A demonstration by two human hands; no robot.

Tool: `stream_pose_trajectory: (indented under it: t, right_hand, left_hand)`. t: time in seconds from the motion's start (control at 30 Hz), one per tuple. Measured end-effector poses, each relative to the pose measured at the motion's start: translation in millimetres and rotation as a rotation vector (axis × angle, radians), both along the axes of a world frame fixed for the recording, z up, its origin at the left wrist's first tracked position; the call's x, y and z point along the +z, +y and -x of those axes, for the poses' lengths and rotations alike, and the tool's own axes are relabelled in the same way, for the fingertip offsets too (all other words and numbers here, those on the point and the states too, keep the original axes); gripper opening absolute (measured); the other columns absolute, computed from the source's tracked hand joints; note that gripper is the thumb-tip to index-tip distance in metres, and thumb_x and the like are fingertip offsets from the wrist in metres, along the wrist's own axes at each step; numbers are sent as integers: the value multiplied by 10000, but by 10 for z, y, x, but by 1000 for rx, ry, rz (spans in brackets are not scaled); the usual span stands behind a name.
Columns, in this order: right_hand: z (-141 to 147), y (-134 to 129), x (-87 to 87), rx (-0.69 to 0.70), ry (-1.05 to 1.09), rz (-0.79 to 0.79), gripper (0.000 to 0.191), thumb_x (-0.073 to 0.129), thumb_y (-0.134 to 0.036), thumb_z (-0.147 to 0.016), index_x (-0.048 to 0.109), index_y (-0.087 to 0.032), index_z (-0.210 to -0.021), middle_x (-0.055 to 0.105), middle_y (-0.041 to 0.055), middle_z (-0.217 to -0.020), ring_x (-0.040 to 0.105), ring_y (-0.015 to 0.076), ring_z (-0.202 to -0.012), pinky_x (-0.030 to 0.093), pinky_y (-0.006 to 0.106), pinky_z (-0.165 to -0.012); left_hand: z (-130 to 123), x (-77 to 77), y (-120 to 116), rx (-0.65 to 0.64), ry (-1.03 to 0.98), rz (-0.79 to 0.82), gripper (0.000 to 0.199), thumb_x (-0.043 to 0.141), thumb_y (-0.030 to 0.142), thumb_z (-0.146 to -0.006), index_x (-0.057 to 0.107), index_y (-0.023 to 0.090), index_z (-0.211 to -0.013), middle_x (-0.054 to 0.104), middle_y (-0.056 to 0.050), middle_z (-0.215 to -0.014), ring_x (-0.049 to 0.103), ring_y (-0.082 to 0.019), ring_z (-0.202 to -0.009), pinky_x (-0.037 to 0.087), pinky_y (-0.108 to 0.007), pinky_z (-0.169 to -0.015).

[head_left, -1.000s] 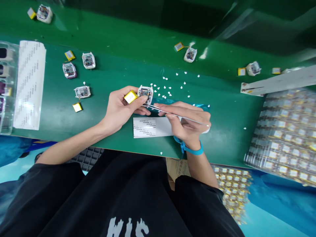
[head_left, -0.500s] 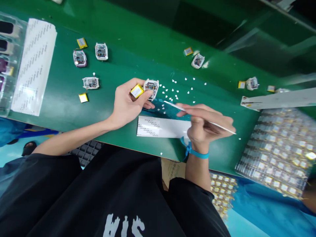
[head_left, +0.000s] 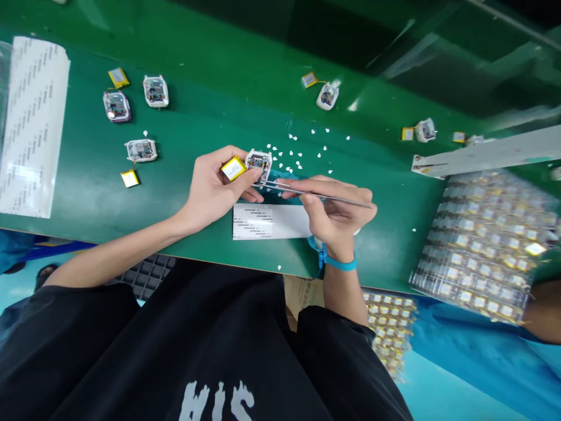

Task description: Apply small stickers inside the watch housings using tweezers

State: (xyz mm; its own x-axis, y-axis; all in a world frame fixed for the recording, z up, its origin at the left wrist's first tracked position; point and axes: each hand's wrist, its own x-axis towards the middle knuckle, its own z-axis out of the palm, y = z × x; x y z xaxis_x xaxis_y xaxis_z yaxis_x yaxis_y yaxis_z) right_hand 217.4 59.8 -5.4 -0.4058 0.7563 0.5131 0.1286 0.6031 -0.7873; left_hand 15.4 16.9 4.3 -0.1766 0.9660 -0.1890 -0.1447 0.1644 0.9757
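Observation:
My left hand [head_left: 214,187] is closed on a white watch case [head_left: 259,161] with its circuit side up, and a yellow-edged battery [head_left: 234,168] rests against the fingers beside it. Thin metal tweezers [head_left: 324,196] are pinched in my right hand [head_left: 339,207], their tips at the lower edge of the case. Whether anything is between the tips is too small to tell. Small white stickers [head_left: 299,154] lie scattered on the green table beyond the hands. A white printed sheet [head_left: 272,221] lies below them, partly behind my right hand.
Several opened watch cases [head_left: 156,92] with batteries lie at the left and back right. A large white sheet [head_left: 35,126] is at the far left. Stacked clear trays [head_left: 482,248] stand at the right under a white bar [head_left: 491,151]. Another person's arm [head_left: 546,313] shows at the right edge.
My right hand has moved left, bringing the tweezers from above the stickers to the watch case. My left hand still holds the case. The whole view has shifted slightly.

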Motion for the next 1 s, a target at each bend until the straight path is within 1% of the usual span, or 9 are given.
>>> stream_pose_trajectory:
  t: [0.1, 0.23, 0.3, 0.47, 0.53, 0.67, 0.73, 0.87, 1.0]
  right_hand:
    - [6, -16, 42, -4, -22, 43, 154, 690, -294, -977, 826, -290, -1048, 854, 10, -958, 808, 198, -753, 687, 363, -676]
    - [24, -24, 78, -20, -37, 56, 147, 691, -299, -978, 830, -283, -1024, 853, 11, -931, 804, 195, -737, 687, 358, -675]
    - [29, -22, 77, -21, -26, 45, 148, 690, -274, -977, 832, -286, -1017, 853, 6, -928, 797, 182, -713, 678, 342, -655]
    - [23, -23, 45, -14, -15, -42, 174, 692, -236, -969, 830, -311, -1044, 850, -24, -904, 780, 160, -665, 656, 311, -588]
    - [16, -22, 44, -6, -34, -61, 194, 691, -226, -967, 828, -320, -1067, 850, -28, -908, 790, 168, -695, 667, 321, -611]
    - [-5, 5, 58, 76, -77, -53, 245, 684, -196, -971, 811, -322, -1139, 852, -24, -967, 801, 169, -767, 677, 328, -675]
    - [-17, 23, 49, 86, -72, -49, 245, 669, -212, -986, 804, -326, -1156, 852, -22, -1005, 802, 167, -784, 676, 331, -687]
    - [-32, 34, 1, 58, -29, -53, 221, 645, -279, -1007, 805, -330, -1150, 851, -18, -1021, 806, 176, -789, 680, 343, -685]
    - [-40, 30, -25, 24, 46, -32, 204, 639, -304, -1014, 807, -319, -1129, 851, -9, -1017, 800, 172, -752, 671, 340, -660]
  left_hand:
    - [4, -3, 2, -3, 8, 0, 179, 809, 248, -857, 643, 186, -882, 694, 12, -668, 757, -176, -566, 656, -255, -547]
    - [-4, 11, -5, -6, 22, 3, 194, 823, 259, -848, 644, 189, -872, 692, 18, -663, 753, -171, -555, 656, -252, -537]
    - [-6, 21, -7, -11, 15, 7, 205, 832, 264, -836, 643, 190, -863, 690, 24, -654, 749, -166, -544, 656, -245, -531]
    - [7, 32, -3, -22, 1, -6, 256, 870, 307, -807, 647, 187, -847, 701, 24, -656, 747, -162, -535, 654, -231, -520]
    - [17, 27, 2, -16, 11, 8, 256, 870, 321, -817, 655, 190, -862, 710, 20, -663, 749, -161, -541, 657, -232, -529]
    - [31, 9, 11, -1, 3, 6, 242, 869, 316, -827, 672, 189, -888, 720, 7, -681, 765, -172, -574, 661, -239, -547]
    - [33, 5, 13, -8, -10, -7, 253, 875, 326, -822, 674, 188, -893, 716, 9, -682, 767, -174, -576, 658, -240, -542]
    - [27, 15, 11, -12, -5, -10, 284, 884, 362, -815, 671, 192, -895, 707, 20, -678, 758, -163, -556, 649, -230, -525]
    - [23, 19, 22, 11, -22, 5, 261, 885, 328, -804, 683, 187, -888, 716, 17, -680, 759, -161, -557, 642, -219, -519]
